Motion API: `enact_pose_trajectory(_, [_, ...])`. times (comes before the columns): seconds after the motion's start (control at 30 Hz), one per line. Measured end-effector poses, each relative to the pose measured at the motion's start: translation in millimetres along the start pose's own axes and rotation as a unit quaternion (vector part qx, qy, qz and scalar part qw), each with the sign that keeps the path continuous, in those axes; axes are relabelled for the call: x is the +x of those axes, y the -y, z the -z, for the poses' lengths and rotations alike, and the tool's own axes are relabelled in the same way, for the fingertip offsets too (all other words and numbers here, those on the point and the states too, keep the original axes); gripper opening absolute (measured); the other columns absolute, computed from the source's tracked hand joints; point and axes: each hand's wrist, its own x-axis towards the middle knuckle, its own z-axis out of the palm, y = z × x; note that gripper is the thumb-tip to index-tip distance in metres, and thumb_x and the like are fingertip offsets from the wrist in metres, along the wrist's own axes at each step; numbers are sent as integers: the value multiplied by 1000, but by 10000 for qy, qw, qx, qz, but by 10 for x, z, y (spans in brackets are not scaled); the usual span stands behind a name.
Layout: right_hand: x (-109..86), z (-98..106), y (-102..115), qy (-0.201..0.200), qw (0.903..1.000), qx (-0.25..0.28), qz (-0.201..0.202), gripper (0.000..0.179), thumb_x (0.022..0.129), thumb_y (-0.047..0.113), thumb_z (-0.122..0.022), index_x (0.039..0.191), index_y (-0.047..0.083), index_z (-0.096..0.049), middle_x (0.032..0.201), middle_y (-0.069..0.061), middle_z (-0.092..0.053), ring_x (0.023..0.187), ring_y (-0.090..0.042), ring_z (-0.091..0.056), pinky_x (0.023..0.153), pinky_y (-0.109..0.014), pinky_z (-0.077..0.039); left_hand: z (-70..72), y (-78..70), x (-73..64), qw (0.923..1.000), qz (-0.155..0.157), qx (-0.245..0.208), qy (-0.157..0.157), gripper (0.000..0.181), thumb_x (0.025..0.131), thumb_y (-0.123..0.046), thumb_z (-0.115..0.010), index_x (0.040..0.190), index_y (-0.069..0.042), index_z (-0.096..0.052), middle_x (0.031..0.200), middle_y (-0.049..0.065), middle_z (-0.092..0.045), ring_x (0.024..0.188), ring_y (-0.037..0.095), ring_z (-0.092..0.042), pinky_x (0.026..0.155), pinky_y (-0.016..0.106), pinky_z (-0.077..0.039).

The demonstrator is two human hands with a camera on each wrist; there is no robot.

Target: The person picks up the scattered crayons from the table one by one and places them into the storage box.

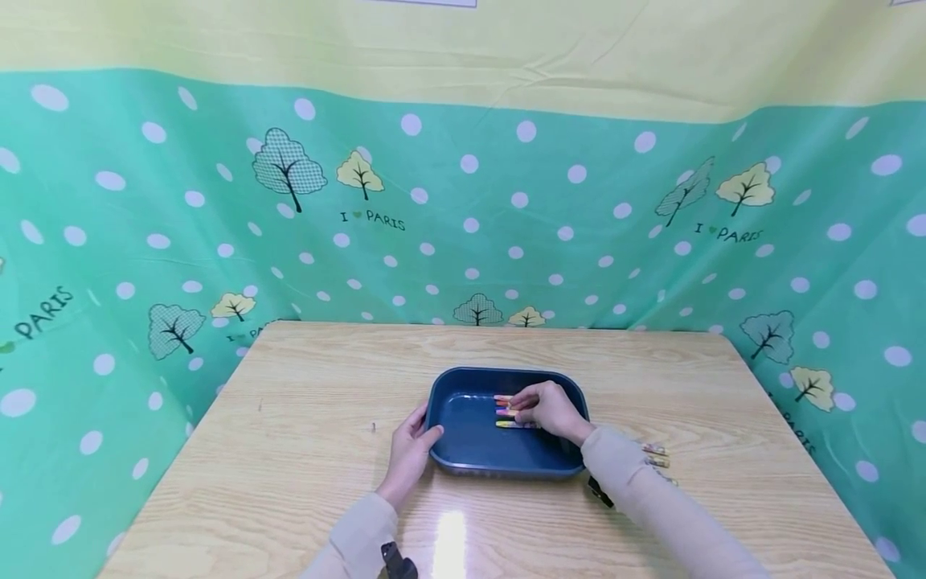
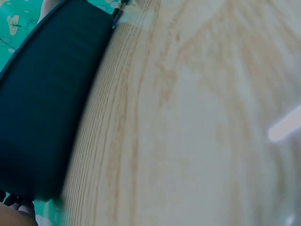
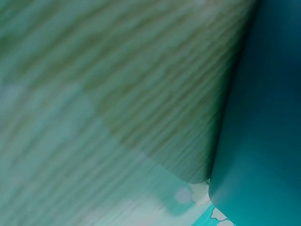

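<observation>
A dark blue rectangular plastic tray (image 1: 470,462) stands on the table, and its outer wall (image 2: 51,94) fills the left of the left wrist view. My left hand (image 1: 412,450) grips the tray's left end, thumb over the rim and fingers outside. Inside the tray, several crayons lie side by side, among them a yellow-tipped crayon (image 1: 510,424). My right hand (image 1: 551,410) reaches in over the right end, its thumb and fingertips pinching a crayon (image 1: 508,412) in that row. The hand covers the crayons' right ends.
More crayons (image 1: 657,461) lie on the wooden table (image 1: 325,386) right of the tray, partly behind my right sleeve. A green dotted curtain (image 1: 492,241) hangs behind the table and along both sides. Dark wrist devices (image 1: 398,561) sit near both cuffs.
</observation>
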Motion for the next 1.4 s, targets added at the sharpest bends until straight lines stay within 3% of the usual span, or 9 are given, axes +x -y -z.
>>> enact_pose_trajectory(0.43, [-1, 17, 27, 102, 9994, 13, 322, 18, 77, 3, -69, 95, 8, -71, 89, -3, -70, 80, -13, -64, 66, -26, -57, 21, -30, -5, 9999, -144, -6, -8, 53, 83, 2, -55, 133, 6, -41, 140, 26, -37, 127, 36, -39, 105, 37, -36])
enact_pose_trajectory(0.97, [-40, 30, 25, 190, 9967, 692, 375, 25, 82, 7, -66, 107, 4, -67, 98, -8, -70, 88, -17, -66, 74, -29, -58, 8, 6, -23, 9999, -99, -19, -54, 51, 83, 2, -55, 132, 6, -42, 139, 25, -39, 127, 35, -41, 105, 38, -37])
enact_pose_trajectory(1.17, [-94, 166, 83, 150, 9937, 974, 540, 29, 84, 11, -64, 112, 2, -65, 105, -14, -68, 92, -20, -66, 78, -31, -58, 5, -5, -19, 9999, -126, -12, -20, 52, 83, 2, -54, 133, 6, -41, 140, 25, -38, 127, 36, -40, 105, 37, -37])
enact_pose_trajectory(1.4, [-190, 535, 206, -292, 9936, 958, 517, 37, 82, 21, -68, 115, 5, -64, 110, -12, -67, 102, -20, -63, 88, -31, -54, -6, -26, -9, 9998, -187, 76, -46, 51, 83, 2, -55, 132, 8, -42, 140, 27, -37, 127, 39, -39, 105, 38, -37])
